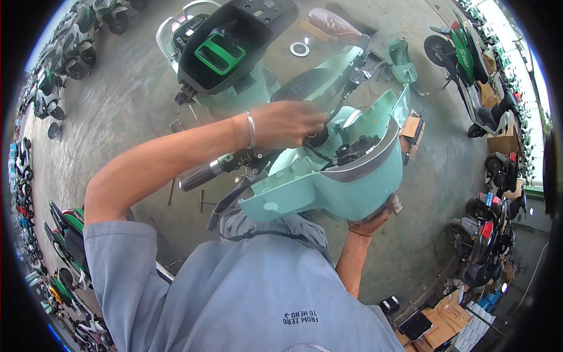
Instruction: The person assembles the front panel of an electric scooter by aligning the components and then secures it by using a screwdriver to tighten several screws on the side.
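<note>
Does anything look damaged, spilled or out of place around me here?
No clear spill or damage. What stands out: a mint-green part and a ring-shaped piece lying loose on the floor, away from the mint-green shell your right hand supports.

Mint-green fairing (363, 190), grey shirt (234, 287), silver bracelet (252, 130)

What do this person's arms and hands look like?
The left arm has a loose, short grey-blue fabric sleeve and a shiny silver metal bangle at the wrist. The left hand wears no glove. The right arm has a thin dark band; the right hand is partly hidden, no glove visible.
</note>
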Available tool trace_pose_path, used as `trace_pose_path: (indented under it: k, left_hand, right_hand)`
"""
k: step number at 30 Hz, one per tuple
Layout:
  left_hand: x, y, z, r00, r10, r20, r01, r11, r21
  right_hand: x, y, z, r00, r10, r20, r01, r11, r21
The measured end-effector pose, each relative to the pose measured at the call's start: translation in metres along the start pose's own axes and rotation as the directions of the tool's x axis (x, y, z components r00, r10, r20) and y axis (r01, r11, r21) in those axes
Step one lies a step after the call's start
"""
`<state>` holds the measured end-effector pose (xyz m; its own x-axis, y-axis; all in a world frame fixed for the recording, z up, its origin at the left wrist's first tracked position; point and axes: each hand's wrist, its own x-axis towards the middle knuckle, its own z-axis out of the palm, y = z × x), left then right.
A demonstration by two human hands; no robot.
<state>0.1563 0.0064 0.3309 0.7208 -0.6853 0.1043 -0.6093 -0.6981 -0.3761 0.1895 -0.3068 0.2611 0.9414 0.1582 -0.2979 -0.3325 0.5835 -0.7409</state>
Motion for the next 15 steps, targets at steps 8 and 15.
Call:
trace_pose_path:
  k: [8, 15]
  left_hand:
    - [0.017, 0.013, -0.013, 0.952, -0.21, 0.223, 0.176, 0.971, 0.161]
    - [0.032, 0.019, -0.008, 0.887, -0.319, 0.334, 0.265, 0.944, 0.198]
  right_hand:
    - [0.013, 0.003, -0.014, 0.988, 0.084, 0.128, -0.095, 0.992, 0.083]
    - [0.012, -0.004, 0.0, 0.987, 0.099, 0.126, -0.108, 0.992, 0.07]
